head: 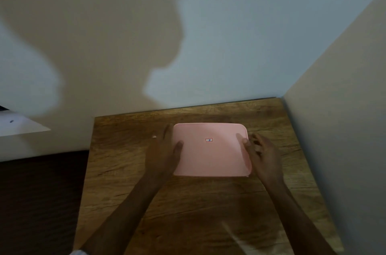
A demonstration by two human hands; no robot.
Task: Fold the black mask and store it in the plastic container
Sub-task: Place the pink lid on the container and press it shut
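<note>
Walls (229, 35) fill the upper half of the frame, pale and crossed by broad shadows, with a second wall running down the right edge. Below them a wooden table (188, 208) takes up the lower centre and right, its grain dark and streaked. To its left, in the lower left of the frame, lies a dark brown surface, and above that, at the left edge, a white ledge (18, 126).

On the table, a little above frame centre, sits the container (211, 156), a flat pink rectangle with rounded corners; only its pink lid shows, so the mask cannot be seen. A small red-edged label (209, 140) marks the lid near its middle.

Both forearms reach up from the bottom edge. The left hand (165, 150) lies at the container's left side, fingers spread nearly flat on the table with the thumb resting on the lid; a ring (154, 136) shows on one finger. The right hand (263, 154) is at the right side, fingers loosely curled against the rim and the thumb on top of the lid. Both hands are blurred.
</note>
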